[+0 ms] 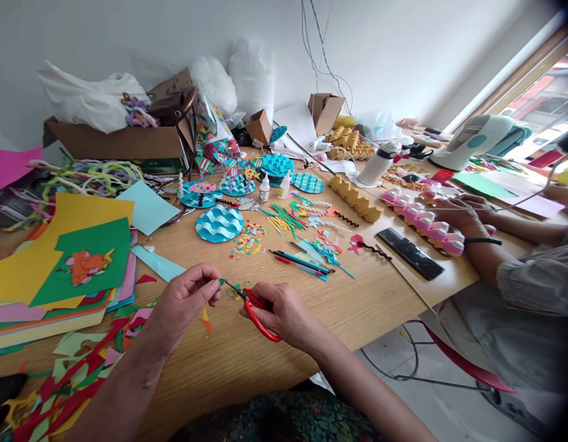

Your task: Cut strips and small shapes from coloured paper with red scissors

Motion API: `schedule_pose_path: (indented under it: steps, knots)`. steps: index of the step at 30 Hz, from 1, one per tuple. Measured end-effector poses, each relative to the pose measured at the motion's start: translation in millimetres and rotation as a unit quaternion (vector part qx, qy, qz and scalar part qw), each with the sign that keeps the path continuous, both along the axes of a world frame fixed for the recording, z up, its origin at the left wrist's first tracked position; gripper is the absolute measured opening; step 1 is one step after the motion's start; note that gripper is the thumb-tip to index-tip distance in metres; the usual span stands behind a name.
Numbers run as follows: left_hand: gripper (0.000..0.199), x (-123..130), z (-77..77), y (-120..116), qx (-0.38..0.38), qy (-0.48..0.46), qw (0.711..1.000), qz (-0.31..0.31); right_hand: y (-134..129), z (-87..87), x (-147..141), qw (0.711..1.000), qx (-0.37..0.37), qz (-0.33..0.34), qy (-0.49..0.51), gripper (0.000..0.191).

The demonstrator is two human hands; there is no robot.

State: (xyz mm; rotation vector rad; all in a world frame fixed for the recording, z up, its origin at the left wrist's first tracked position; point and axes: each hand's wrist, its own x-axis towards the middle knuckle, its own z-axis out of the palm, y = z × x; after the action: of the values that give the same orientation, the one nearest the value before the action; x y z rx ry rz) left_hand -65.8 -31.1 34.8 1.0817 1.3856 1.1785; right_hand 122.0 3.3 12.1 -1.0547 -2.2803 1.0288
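Observation:
Red-handled scissors [260, 319] are in my right hand [286, 313], its fingers through and around the handles, the narrow blades pointing up and left. Between the thumb and fingertips of my left hand [189, 298] is a tiny green paper piece [221, 282], right at the blade tips. Small green scraps [238, 290] lie on the table just behind the blades. Beyond them are scattered round paper dots [249, 239] and a blue wavy paper disc [219, 223]. An orange scrap [205, 322] rests between my hands.
Coloured paper sheets [95, 245] and cut strips [81, 374] cover the left side. Pens [302, 263], glue bottles [264, 189] and a black phone [410, 253] lie ahead. At the right, another person's hands [454, 215] touch pink egg-carton strips [422, 222].

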Motion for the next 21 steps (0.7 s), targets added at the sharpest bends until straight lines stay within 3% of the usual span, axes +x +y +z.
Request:
schedule_pose_path:
  steps: [4, 8, 13, 15, 21]
  knots:
    - [0.010, 0, 3.6, 1, -0.005, -0.003, 1.000, 0.011, 0, 3.9, 2, 1.000, -0.020, 0.002, 0.004, 0.028]
    - [0.008, 5, 0.4, 2, 0.000, -0.026, 0.999, 0.043, 1, 4.4, -1, 0.993, -0.096, -0.016, 0.069, 0.027]
    - [0.006, 17, -7.2, 2, 0.009, -0.081, 0.996, 0.036, 3, 0.6, -20, 0.939, -0.214, -0.083, 0.256, 0.031]
    - [0.007, 21, -8.2, 2, 0.014, -0.096, 0.995, 0.032, 4, -0.2, -27, 0.927, -0.209, -0.093, 0.297, 0.029]
    - [0.007, 27, -7.9, 1, 0.019, -0.099, 0.995, 0.022, 7, -1.1, -32, 0.937, -0.173, -0.109, 0.283, 0.021]
